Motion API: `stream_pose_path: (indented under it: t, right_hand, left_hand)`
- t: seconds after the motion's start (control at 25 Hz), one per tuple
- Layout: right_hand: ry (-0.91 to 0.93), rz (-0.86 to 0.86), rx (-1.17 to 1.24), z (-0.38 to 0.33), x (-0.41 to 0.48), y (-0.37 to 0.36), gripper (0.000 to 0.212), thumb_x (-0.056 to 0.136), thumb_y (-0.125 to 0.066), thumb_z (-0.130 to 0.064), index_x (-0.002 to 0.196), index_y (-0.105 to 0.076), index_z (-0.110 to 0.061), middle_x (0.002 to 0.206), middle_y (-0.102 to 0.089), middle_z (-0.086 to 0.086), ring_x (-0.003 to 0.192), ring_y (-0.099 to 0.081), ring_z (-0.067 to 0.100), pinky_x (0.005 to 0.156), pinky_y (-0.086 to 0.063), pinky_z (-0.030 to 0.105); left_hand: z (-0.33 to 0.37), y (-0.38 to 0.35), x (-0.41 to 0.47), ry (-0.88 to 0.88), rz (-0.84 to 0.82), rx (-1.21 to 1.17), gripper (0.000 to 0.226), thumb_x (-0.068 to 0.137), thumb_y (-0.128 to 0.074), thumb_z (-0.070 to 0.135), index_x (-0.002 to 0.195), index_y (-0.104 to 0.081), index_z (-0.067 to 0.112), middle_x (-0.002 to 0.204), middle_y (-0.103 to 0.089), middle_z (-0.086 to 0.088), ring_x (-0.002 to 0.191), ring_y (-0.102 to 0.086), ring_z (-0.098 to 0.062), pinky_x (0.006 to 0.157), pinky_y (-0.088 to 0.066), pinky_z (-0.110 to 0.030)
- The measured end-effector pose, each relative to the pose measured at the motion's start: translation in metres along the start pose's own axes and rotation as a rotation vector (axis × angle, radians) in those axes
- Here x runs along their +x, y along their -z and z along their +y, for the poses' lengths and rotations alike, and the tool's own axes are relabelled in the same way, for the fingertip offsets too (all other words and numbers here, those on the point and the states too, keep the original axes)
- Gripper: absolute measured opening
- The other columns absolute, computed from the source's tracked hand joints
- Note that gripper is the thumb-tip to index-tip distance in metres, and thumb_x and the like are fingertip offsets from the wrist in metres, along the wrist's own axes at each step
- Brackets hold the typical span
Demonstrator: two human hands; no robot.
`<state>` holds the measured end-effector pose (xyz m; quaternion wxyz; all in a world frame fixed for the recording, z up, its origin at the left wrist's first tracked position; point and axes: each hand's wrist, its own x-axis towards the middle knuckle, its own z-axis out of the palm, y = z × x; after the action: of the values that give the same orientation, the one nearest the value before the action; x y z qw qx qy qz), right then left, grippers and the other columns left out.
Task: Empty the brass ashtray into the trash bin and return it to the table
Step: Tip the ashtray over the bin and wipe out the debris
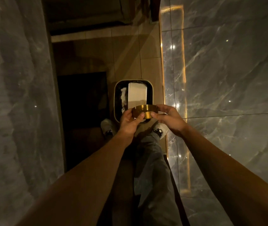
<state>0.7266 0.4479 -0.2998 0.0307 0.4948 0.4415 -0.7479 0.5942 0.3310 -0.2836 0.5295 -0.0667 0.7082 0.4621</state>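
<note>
Both hands are gripping the brass ashtray (144, 112), the left hand (129, 122) pinching its rim at nine o'clock and the right hand (169, 119) at three o'clock, holding it tipped over the near edge of the trash bin (152, 95). Ash may be spilling onto the sneakers (161, 130) just below if the tilt drifts toward six o'clock. No readable writing is showing.

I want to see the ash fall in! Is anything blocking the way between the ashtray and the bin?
Nothing visible blocks it. Both hands, left hand and right hand, hold the brass ashtray right above the open trash bin, which has no lid on. White paper already lies inside it.
</note>
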Motion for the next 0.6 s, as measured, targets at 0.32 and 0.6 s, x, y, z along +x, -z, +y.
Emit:
stream_pose_path:
  t: [0.32, 0.6]
  right_hand:
    - [-0.010, 0.083, 0.046, 0.043, 0.060, -0.023, 0.036, 0.086, -0.070, -0.022, 0.116, -0.064, -0.004, 0.117, -0.067, 0.013, 0.111, -0.062, 0.026, 0.088, -0.053, 0.031]
    - [-0.013, 0.238, 0.144, 0.064, 0.101, -0.045, 0.043, 0.085, -0.073, -0.023, 0.117, -0.051, -0.006, 0.102, -0.062, -0.005, 0.093, -0.059, 0.001, 0.068, -0.048, 0.003]
  left_hand:
    - [-0.029, 0.011, 0.063, 0.067, 0.117, -0.026, 0.019, 0.084, -0.073, 0.016, 0.101, -0.066, 0.022, 0.108, -0.071, -0.001, 0.099, -0.067, -0.013, 0.079, -0.053, -0.023]
    - [-0.035, 0.013, 0.109, 0.101, 0.218, 0.071, 0.029, 0.085, -0.074, 0.025, 0.112, -0.070, 0.015, 0.109, -0.072, -0.003, 0.097, -0.068, -0.016, 0.083, -0.056, -0.030]
